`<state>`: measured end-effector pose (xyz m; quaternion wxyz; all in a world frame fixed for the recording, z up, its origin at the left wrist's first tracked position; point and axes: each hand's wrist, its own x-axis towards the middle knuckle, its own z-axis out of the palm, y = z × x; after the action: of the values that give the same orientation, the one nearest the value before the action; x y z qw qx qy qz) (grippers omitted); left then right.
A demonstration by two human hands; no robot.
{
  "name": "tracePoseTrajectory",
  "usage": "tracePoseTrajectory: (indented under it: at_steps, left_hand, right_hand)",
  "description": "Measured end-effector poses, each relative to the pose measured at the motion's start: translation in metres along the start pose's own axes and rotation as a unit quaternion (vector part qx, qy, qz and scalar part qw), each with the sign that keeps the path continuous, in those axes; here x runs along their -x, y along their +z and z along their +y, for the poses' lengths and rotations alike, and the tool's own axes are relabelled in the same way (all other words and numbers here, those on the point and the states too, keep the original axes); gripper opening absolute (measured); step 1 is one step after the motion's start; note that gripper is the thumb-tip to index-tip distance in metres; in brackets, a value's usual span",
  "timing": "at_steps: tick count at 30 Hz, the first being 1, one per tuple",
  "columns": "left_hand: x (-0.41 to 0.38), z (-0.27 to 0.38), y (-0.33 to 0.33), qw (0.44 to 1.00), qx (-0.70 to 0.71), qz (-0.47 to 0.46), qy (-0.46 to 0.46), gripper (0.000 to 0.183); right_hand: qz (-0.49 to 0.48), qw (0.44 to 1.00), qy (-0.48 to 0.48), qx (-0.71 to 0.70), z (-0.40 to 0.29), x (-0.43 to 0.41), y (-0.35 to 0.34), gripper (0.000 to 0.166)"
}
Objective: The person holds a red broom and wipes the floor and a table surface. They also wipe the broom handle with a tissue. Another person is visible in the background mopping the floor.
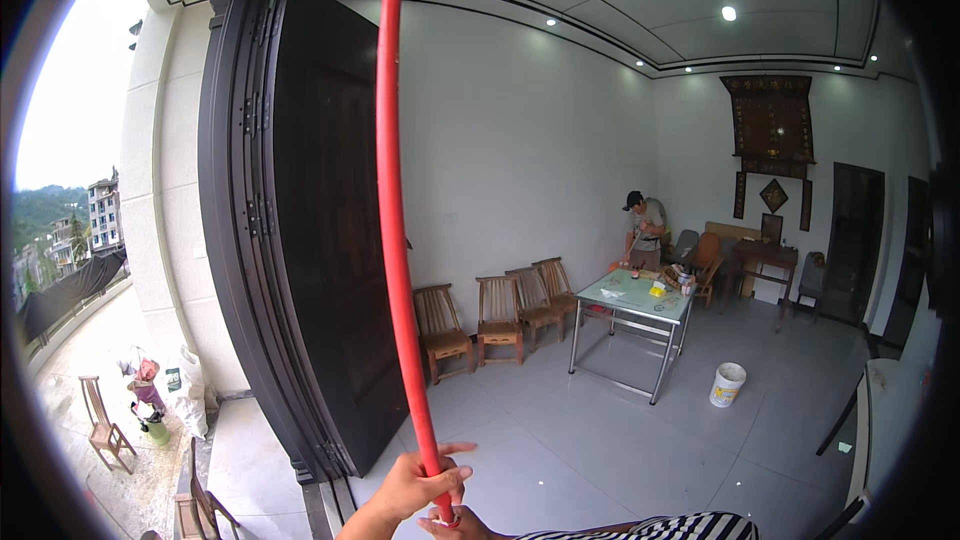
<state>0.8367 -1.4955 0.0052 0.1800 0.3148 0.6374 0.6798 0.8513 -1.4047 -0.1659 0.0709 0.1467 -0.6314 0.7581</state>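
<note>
A long red pole [390, 187] stands nearly upright before me, its top running out of the picture. My left hand [421, 481] is around its lower part, thumb across the front and index finger stretched out to the right. Just below, my right hand [461, 523] grips the pole's bottom end, partly cut off by the picture's lower edge. A striped sleeve [652, 526] covers my right arm. To the left of the pole is a dark door leaf [322, 210], swung inward from its frame [232, 187].
Wooden chairs [499, 322] line the wall. A glass-topped table [634, 298] and a white bucket [727, 384] stand on the tiled floor. Behind the table a person in a cap [645, 229] holds a stick. Outside are a wooden chair [105, 427] and bags [187, 390].
</note>
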Motion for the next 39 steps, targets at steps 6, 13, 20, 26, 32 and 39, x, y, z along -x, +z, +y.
tracePoseTrajectory:
  at_steps: [6, 13, 20, 26, 32, 39]
  left_hand:
    - [0.01, -0.005, 0.015, 0.987, 0.039, 0.146, 0.062, 0.037]
    - [0.007, -0.036, -0.038, 0.916, 0.31, -0.254, 0.036, 0.046]
    - [0.024, -0.034, -0.008, 0.973, -0.03, 0.224, 0.053, 0.041]
    - [0.02, -0.048, -0.046, 0.961, 0.25, -0.107, -0.046, 0.032]
    - [0.005, 0.003, -0.038, 0.974, -0.009, 0.221, 0.053, 0.033]
    - [-0.004, 0.019, -0.052, 0.977, 0.158, 0.128, 0.062, 0.033]
  right_hand:
    - [-0.005, 1.0, 0.005, 0.0, -0.002, 0.002, 0.01, 0.029]
    - [-0.017, 1.0, 0.004, -0.007, -0.003, 0.0, 0.026, 0.029]
    - [-0.017, 1.0, 0.01, 0.001, -0.003, -0.006, 0.036, 0.029]
    - [-0.047, 0.998, 0.006, -0.044, -0.003, -0.007, 0.046, 0.03]
    - [-0.031, 0.997, 0.045, -0.054, -0.009, -0.035, 0.042, 0.029]
    - [-0.003, 0.987, 0.154, -0.036, -0.056, -0.048, 0.05, 0.031]
